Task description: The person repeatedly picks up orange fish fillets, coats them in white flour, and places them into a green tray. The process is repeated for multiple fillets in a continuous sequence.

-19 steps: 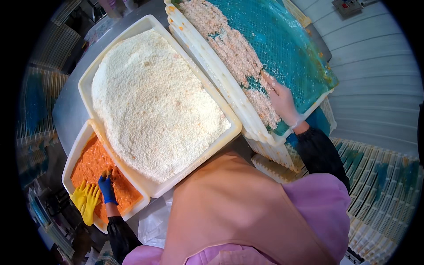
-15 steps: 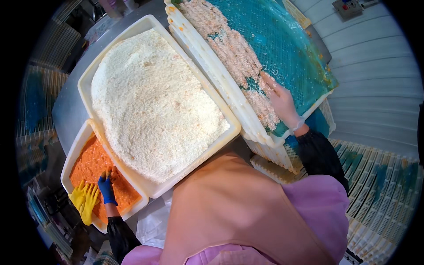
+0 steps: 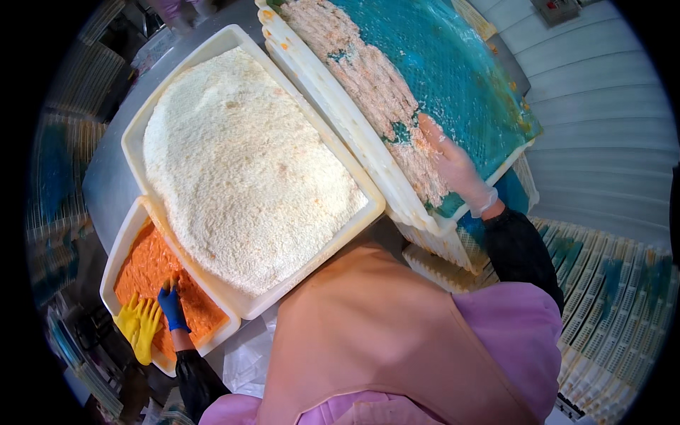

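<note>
My left hand (image 3: 172, 308), in a blue glove, reaches into a white tub (image 3: 111, 273) of wet orange mixture (image 3: 152, 258). Its orange-smeared fingers are bent together at the surface; what they grip, if anything, is hidden. A yellow rubber glove (image 3: 139, 327) lies beside it over the tub's edge. At the right, my right hand (image 3: 457, 170), in a clear glove, has its fingers stretched along pale crumb-coated pieces (image 3: 379, 85). These lie in close rows on the teal mesh (image 3: 453, 78) of a white-rimmed tray (image 3: 333, 117), touching the fingers.
Between my hands stands a large white tub (image 3: 131, 142) heaped with pale crumbs (image 3: 241, 170), on a metal table (image 3: 106, 177). The mesh tray tops a stack. More stacked white racks (image 3: 609, 304) stand at the right, with clear plastic (image 3: 248, 365) near my apron.
My right hand has shifted slightly right and toward me along the crumbed pieces. My left hand stays at the orange mixture. The whole view has shifted a little.
</note>
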Motion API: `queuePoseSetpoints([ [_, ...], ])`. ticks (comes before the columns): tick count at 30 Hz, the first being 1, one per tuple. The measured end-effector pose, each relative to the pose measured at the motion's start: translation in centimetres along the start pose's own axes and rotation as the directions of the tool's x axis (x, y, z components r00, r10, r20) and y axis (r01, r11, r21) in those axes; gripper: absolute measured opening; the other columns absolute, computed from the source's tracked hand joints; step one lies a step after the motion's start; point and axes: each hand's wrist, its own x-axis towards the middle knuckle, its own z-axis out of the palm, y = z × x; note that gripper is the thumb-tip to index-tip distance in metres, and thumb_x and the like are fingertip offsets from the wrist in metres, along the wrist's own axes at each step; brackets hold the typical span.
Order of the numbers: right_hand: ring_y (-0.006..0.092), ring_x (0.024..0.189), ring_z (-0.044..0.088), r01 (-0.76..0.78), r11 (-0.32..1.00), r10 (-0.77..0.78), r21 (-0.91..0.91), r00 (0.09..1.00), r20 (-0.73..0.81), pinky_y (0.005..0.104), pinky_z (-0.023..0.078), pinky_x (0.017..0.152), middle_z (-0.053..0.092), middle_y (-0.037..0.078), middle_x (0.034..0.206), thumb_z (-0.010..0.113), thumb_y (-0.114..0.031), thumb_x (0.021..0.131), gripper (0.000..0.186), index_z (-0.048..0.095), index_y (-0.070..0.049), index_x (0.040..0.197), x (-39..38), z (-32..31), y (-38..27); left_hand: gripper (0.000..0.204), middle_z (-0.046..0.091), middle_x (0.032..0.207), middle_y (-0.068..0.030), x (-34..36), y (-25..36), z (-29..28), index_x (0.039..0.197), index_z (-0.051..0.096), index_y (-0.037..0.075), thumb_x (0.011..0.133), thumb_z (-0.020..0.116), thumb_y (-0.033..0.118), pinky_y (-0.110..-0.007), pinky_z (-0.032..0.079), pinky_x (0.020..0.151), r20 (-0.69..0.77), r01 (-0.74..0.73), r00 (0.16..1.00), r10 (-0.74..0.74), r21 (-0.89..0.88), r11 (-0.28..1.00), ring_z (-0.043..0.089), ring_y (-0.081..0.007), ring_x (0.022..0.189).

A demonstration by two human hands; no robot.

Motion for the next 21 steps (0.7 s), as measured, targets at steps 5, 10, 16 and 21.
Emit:
queuePoseSetpoints([
  [5, 0.0187, 0.138, 0.017, -0.04, 0.999, 0.038, 0.008, 0.99, 0.135, 0.0313, 0.011, 0.112, 0.02, 0.01, 0.149, 0.037, 0.006, 0.082, 0.063, 0.02, 0.0, 0.143, 0.0, -1.4, -1.3, 0.023, 0.063, 0.087, -0.0007, 0.4, -0.7, -0.2, 0.109, 0.061, -0.002, 0.089, 0.055, 0.008, -0.019, 0.041, 0.055, -0.021, -0.019, 1.0, 0.019, 0.007, 1.0, 0.055, -0.0057, 0.068],
  [10, 0.0201, 0.138, 0.015, -0.042, 0.982, 0.084, -0.184, 0.971, 0.225, 0.0333, 0.01, 0.112, 0.019, 0.009, 0.15, 0.038, 0.0, 0.086, 0.061, 0.018, -0.002, 0.143, -0.2, -1.5, -1.8, 0.022, 0.062, 0.081, -0.0003, 0.4, 1.2, 0.4, 0.107, 0.062, -0.001, 0.09, 0.054, 0.009, -0.019, 0.041, 0.054, -0.036, 0.0, 0.999, -0.001, -0.038, 0.999, 0.054, -0.0058, 0.062],
  [16, 0.0216, 0.138, 0.016, -0.044, 0.972, 0.021, 0.231, 0.995, 0.1, 0.0353, 0.012, 0.112, 0.021, 0.011, 0.149, 0.046, -0.012, 0.087, 0.063, 0.02, -0.003, 0.143, -1.2, -0.8, -2.3, 0.027, 0.047, 0.068, 0.0061, -0.5, 6.4, 1.3, 0.115, 0.059, 0.0, 0.091, 0.05, 0.011, -0.019, 0.034, 0.049, -0.056, -0.097, 0.995, 0.083, -0.337, 0.937, 0.038, -0.0038, 0.053],
  [21, 0.0257, 0.136, 0.022, -0.041, 0.999, 0.041, -0.024, 0.999, -0.013, 0.0407, 0.015, 0.111, 0.025, 0.013, 0.147, 0.049, -0.022, 0.087, 0.064, 0.023, -0.001, 0.142, -2.0, 2.3, -7.0, 0.023, 0.062, 0.085, 0.0, -5.2, 18.8, 9.2, 0.11, 0.061, 0.001, 0.09, 0.054, 0.008, -0.02, 0.042, 0.061, 0.056, -0.268, 0.959, 0.279, -0.156, 0.951, 0.051, -0.0052, 0.067],
])
